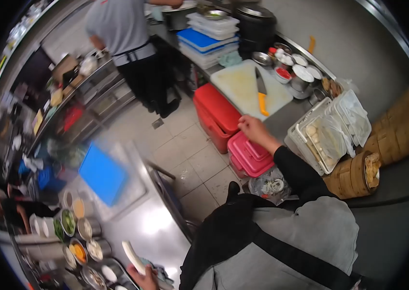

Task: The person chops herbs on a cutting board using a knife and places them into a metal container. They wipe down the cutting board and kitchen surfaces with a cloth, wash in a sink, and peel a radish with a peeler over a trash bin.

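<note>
At the bottom left, my left hand (144, 279) is closed round a long, pale, slightly curved thing (133, 256) whose kind I cannot make out. A grey-green cloth (160, 273) lies beside it on the steel counter (151, 224). My right hand (254, 129) reaches forward over a pink lidded bin (250, 153), fingers curled in and their inner side hidden. Just beyond that hand, a knife with a yellow handle (263, 103) lies on a white cutting board (233, 84), apart from my fingers.
A red bin (216, 111) stands by the pink one. Clear plastic boxes (318, 137) and bamboo steamers (347, 179) are at right. On the left counter are a blue board (102, 174) and several food containers (82, 209). Another person (120, 31) stands further off on the tiled floor (199, 159).
</note>
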### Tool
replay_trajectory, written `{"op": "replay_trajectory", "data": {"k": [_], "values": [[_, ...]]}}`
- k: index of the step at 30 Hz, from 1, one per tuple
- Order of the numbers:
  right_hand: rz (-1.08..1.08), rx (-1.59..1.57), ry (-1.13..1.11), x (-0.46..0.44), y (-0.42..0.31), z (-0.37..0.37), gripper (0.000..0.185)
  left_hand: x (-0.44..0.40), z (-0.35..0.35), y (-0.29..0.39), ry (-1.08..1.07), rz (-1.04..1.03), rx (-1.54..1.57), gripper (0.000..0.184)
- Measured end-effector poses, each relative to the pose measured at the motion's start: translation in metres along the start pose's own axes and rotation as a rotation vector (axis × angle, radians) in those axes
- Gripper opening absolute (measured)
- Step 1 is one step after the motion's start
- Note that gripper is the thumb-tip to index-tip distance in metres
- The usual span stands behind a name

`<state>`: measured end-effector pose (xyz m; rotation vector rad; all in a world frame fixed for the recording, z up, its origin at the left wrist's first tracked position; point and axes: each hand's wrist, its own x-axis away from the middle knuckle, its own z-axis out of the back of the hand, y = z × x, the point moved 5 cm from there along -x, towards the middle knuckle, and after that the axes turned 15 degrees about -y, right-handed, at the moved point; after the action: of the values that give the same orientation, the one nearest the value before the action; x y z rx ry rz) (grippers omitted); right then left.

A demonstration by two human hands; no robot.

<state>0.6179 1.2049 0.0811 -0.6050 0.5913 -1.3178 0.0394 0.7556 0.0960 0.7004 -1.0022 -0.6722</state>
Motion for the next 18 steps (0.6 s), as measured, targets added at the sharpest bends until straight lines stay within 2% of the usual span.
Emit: {"op": "replay_trajectory", "data": {"k": [1,2,3,4,5,7,8,9,10,11,13,14,16,17,18], "values": [[-0.128,0.092,0.047,-0.013,0.036,0.024,0.025,-0.027,-0.025,0.046,0.012,-0.181,0.078,0.050],[-0.180,0.148,0.097,-0.029,0.071,0.040,0.027,-0.055,-0.050,0.093,0.023,-0.295,0.145,0.050],[-0.227,0.204,0.093,-0.050,0.109,0.050,0.035,-0.088,-0.069,0.127,-0.033,-0.420,-0.072,0.042],[-0.238,0.191,0.093,-0.066,0.125,0.060,0.035,-0.114,-0.107,0.182,-0.179,-0.477,-0.141,0.037],[-0.263,0.210,0.161,-0.078,0.138,0.067,0.038,-0.130,-0.150,0.231,-0.237,-0.483,-0.191,0.035],[-0.350,0.208,0.232,-0.095,0.156,0.064,0.053,-0.178,-0.229,0.301,-0.506,-0.581,-0.295,0.034],[-0.351,0.195,0.226,-0.099,0.160,0.060,0.053,-0.223,-0.266,0.308,-0.584,-0.723,-0.415,0.045],[-0.406,0.187,0.239,-0.100,0.165,0.055,0.059,-0.231,-0.311,0.341,-0.761,-0.606,-0.252,0.050],[-0.463,0.181,0.257,-0.102,0.169,0.054,0.065,-0.254,-0.354,0.365,-0.889,-0.654,-0.341,0.049],[-0.470,0.171,0.264,-0.104,0.170,0.054,0.065,-0.286,-0.399,0.380,-0.923,-0.855,-0.315,0.041],[-0.547,-0.030,0.185,-0.097,0.181,0.057,0.075,-0.323,-0.481,0.430,-1.013,-0.829,-0.596,0.040],[-0.581,-0.036,0.206,-0.085,0.180,0.063,0.075,-0.315,-0.513,0.468,-0.976,-0.922,-0.790,0.045],[-0.657,-0.234,0.062,-0.063,0.175,0.067,0.078,-0.353,-0.594,0.500,-1.118,-1.005,-0.932,0.048],[-0.702,-0.240,0.096,-0.048,0.174,0.069,0.078,-0.370,-0.633,0.512,-1.112,-1.152,-1.035,0.044],[-0.701,-0.352,0.159,-0.033,0.171,0.065,0.077,-0.393,-0.673,0.517,-1.189,-1.189,-1.115,0.045]]}}
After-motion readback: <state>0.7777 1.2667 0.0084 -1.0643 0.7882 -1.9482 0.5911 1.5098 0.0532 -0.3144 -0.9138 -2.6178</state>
